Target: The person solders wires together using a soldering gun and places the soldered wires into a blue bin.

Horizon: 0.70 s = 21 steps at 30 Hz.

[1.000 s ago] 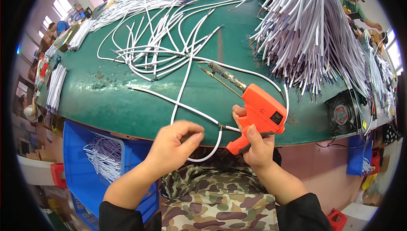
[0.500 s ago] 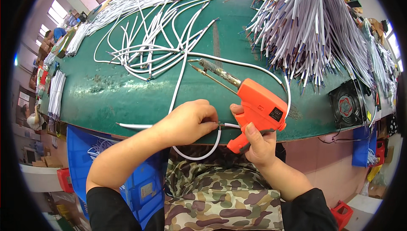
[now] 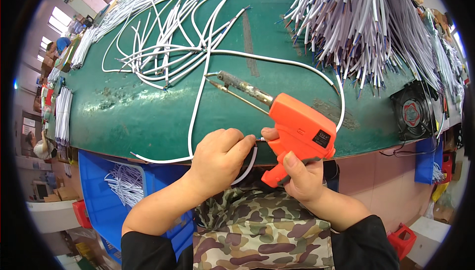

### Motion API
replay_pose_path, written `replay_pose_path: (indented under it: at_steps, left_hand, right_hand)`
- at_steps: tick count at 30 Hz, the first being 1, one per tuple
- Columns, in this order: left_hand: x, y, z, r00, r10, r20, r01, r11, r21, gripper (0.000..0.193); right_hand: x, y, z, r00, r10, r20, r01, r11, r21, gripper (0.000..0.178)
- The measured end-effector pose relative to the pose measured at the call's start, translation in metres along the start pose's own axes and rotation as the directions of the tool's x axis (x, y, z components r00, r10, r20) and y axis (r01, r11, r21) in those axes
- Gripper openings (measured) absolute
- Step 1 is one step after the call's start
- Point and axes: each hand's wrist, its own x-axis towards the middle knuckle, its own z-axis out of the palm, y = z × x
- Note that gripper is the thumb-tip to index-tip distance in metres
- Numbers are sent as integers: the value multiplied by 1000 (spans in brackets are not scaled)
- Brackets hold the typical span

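Fingers (image 3: 250,141) of the left hand (image 3: 220,160) pinch white cable (image 3: 251,162); right hand (image 3: 303,175) wraps orange soldering gun (image 3: 302,127), lower centre.
The pinch seemingly steadies cable at the table's (image 3: 143,131) near edge; the barrel (image 3: 248,88) points upper left, presumably sparing fingers; cable bundle (image 3: 351,27) beyond, upper right.

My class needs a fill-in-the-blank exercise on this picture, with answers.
The orange, pistol-shaped plastic soldering gun is in the person's ____ hand.
The thin round cable at the left hand is coloured ____.
The plastic bin at the near left edge of the green tabletop is coloured ____.

Answers: right; white; blue.
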Motion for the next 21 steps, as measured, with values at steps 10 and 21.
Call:
replay_pose_path:
  at_steps: [10,21]
  left_hand:
    - [-1,-10,-5,993,-106,61,116,974,-197,21]
    - [-1,-13,-6,998,-20,67,30,987,-156,21]
  right_hand:
    - [2,3,0,1000,-7,-24,5,998,-70,48]
    - [3,3,-3,1000,-16,21,18,998,-65,43]
